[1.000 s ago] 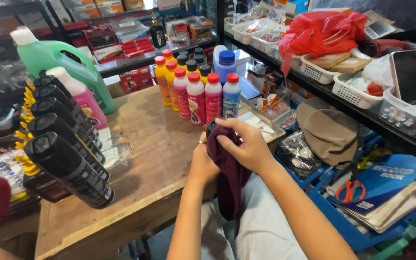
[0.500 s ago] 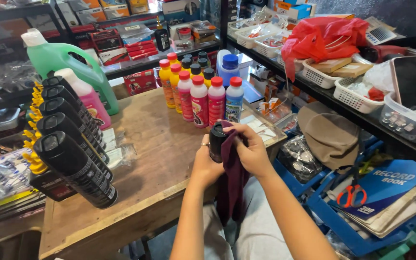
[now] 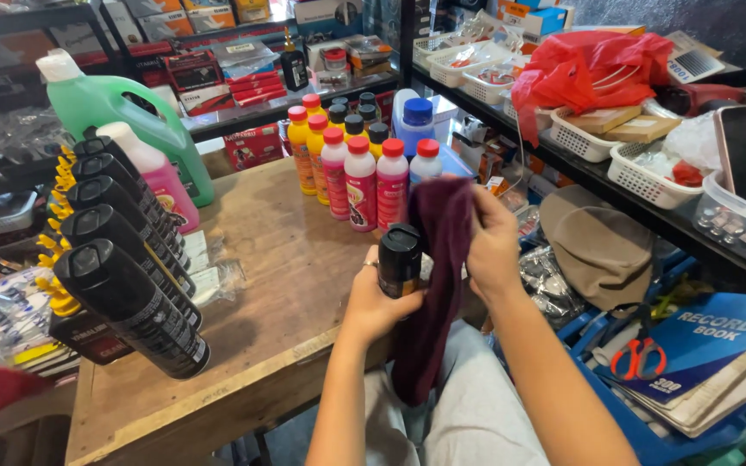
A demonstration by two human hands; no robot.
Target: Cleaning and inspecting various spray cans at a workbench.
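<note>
Your left hand (image 3: 377,302) grips the black bottle (image 3: 400,261) upright — its long axis vertical — while your right hand (image 3: 491,250) pinches the maroon cloth (image 3: 438,285) just beside it.

My left hand (image 3: 379,298) sits at the centre of the frame, fingers curled shut in a grip, its forearm rising from the lower edge. My right hand (image 3: 489,250) is raised just right of it, fingers pinched closed, with its forearm running down to the lower right.

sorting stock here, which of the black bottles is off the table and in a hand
The black bottle gripped by the left hand, beside the maroon cloth. The other black bottles lie stacked on the wooden table.
</note>
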